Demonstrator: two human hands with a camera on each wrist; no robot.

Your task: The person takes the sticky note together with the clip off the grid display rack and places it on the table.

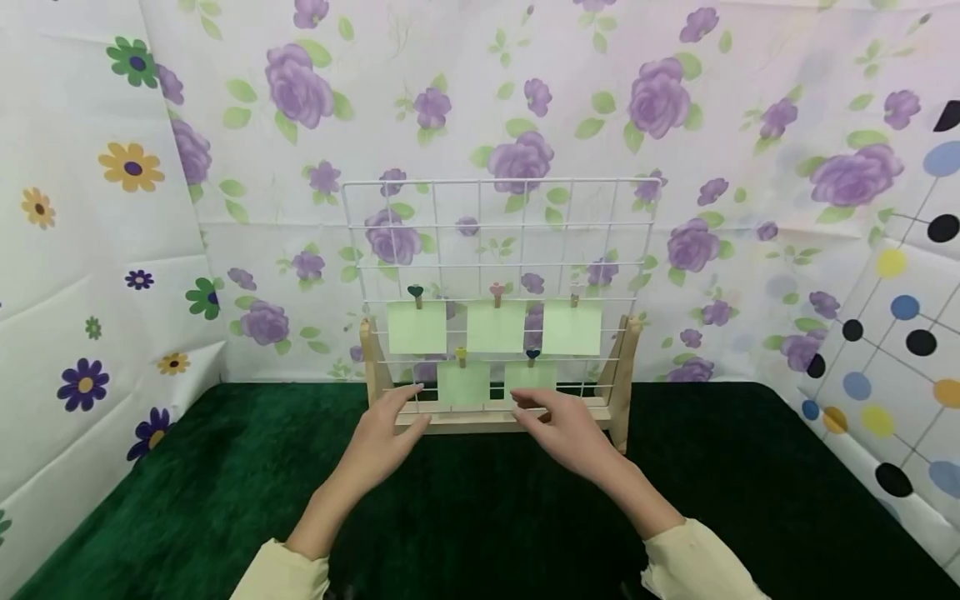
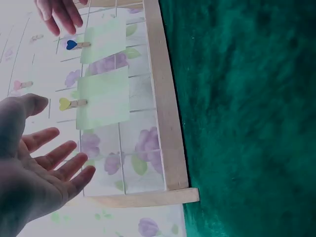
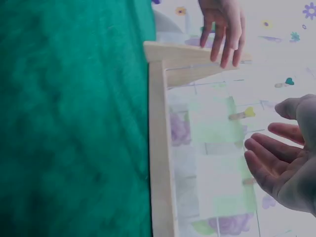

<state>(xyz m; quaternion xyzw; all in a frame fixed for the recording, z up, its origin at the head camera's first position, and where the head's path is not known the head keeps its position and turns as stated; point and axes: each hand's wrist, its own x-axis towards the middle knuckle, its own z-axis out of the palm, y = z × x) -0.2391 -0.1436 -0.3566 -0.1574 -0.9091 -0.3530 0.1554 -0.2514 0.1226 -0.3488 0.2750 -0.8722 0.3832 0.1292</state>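
Note:
A white wire grid [image 1: 480,225] stands upright in a wooden stand [image 1: 487,423]. Pale green paper notes hang on it from small heart-topped clothespins. Three form the upper row, among them the left note [image 1: 417,329] and the right note [image 1: 572,329]. Below hang two more, one under a yellow-heart clothespin [image 2: 73,103], the other under a blue-heart clothespin [image 2: 78,45]. My left hand [image 1: 381,442], fingers spread and holding nothing, is in front of the stand's lower left. On the other side my right hand [image 1: 564,427], also holding nothing, overlaps the lower right note [image 1: 531,377] in the head view.
Dark green cloth [image 1: 480,517] covers the table under the stand. A white sheet with purple flowers [image 1: 521,158] hangs behind the grid. Patterned sheets also stand at the left [image 1: 67,275] and at the right [image 1: 892,350].

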